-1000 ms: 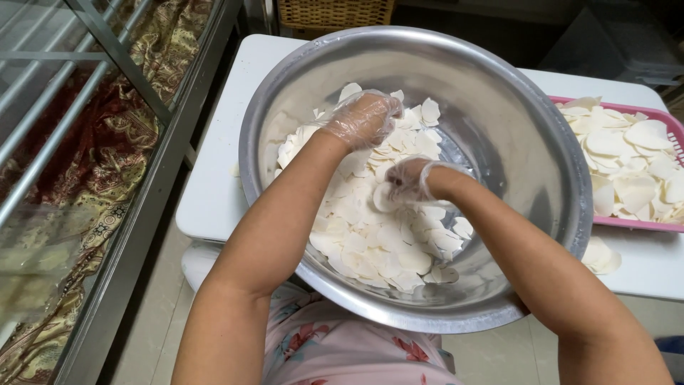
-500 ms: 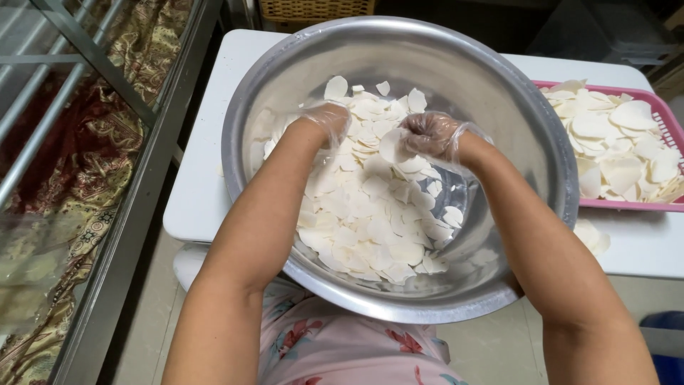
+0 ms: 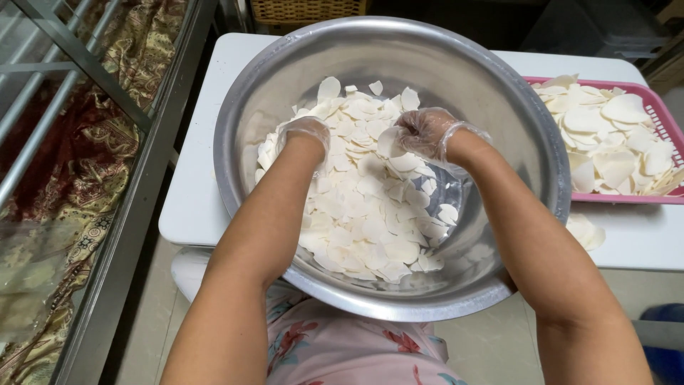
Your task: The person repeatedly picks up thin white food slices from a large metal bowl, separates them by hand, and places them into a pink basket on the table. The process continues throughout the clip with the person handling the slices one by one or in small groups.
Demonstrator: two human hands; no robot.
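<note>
A large steel bowl [image 3: 499, 85] rests between my lap and a white table, holding a heap of thin white slices [image 3: 363, 214]. Both my hands wear clear plastic gloves. My left hand [image 3: 305, 137] is pushed into the slices at the heap's far left, fingers buried. My right hand [image 3: 420, 132] is raised a little above the heap, fingers curled around a few slices. The bare steel bottom shows to the right of the pile.
A pink plastic basket [image 3: 670, 121] with more white slices stands on the white table [image 3: 206, 185] to the right; a few loose slices [image 3: 584, 232] lie in front of it. A glass-and-metal frame [image 3: 135, 207] runs along the left. A wicker basket [image 3: 306, 10] sits behind the table.
Both hands have moved toward the far side of the bowl. The right hand has lifted off the pile with slices in its fingers, and the left has sunk into the heap.
</note>
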